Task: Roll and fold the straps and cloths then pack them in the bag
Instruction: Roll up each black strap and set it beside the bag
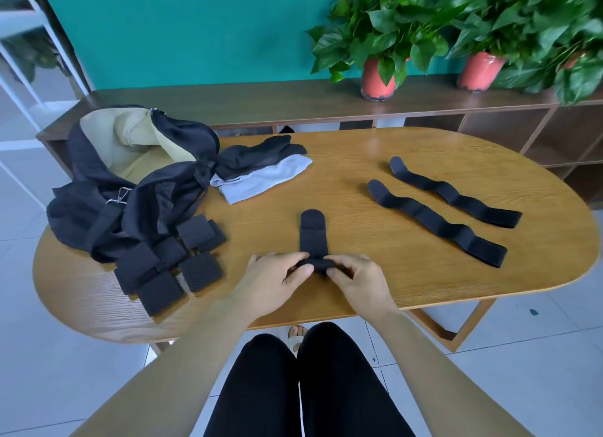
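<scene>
A black strap lies on the wooden table in front of me, its near end rolled up. My left hand and my right hand pinch that roll from either side. Two more black straps lie flat at the right, one nearer and one farther. Several rolled perforated black straps sit at the left. Folded black and grey cloths lie behind them. An open black bag with a tan lining rests at the far left.
A low wooden shelf runs behind the table, carrying two potted plants in red pots. My legs in black trousers show below the table's front edge. A white frame stands at the far left.
</scene>
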`<action>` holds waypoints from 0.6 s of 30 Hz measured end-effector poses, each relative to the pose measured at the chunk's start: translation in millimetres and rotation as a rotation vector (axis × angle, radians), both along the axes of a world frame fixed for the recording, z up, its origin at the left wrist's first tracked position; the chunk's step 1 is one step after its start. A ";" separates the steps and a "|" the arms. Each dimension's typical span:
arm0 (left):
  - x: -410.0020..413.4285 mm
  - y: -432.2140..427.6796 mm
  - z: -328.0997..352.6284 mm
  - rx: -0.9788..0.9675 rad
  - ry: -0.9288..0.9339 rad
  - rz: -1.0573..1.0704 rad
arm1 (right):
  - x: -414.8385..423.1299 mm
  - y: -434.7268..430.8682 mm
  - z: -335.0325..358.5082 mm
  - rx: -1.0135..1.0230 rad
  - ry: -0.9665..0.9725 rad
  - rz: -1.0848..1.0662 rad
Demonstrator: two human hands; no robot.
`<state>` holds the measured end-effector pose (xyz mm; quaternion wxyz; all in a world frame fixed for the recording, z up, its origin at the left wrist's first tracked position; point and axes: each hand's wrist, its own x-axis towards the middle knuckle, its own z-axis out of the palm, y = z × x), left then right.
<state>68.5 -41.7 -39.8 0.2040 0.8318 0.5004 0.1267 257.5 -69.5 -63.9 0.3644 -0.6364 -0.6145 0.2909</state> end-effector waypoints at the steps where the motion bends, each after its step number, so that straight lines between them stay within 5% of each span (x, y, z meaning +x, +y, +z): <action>1: 1.3 -0.1 -0.6 -0.021 -0.083 0.038 | -2.8 2.4 -0.5 -0.013 0.039 -0.048; 7: 18.3 7.0 -14.8 0.041 -0.256 0.271 | -21.2 13.7 -0.3 -0.017 -0.055 -0.252; 18: 28.6 13.2 -19.3 0.059 -0.200 0.407 | -28.3 21.4 -4.3 0.035 -0.267 -0.295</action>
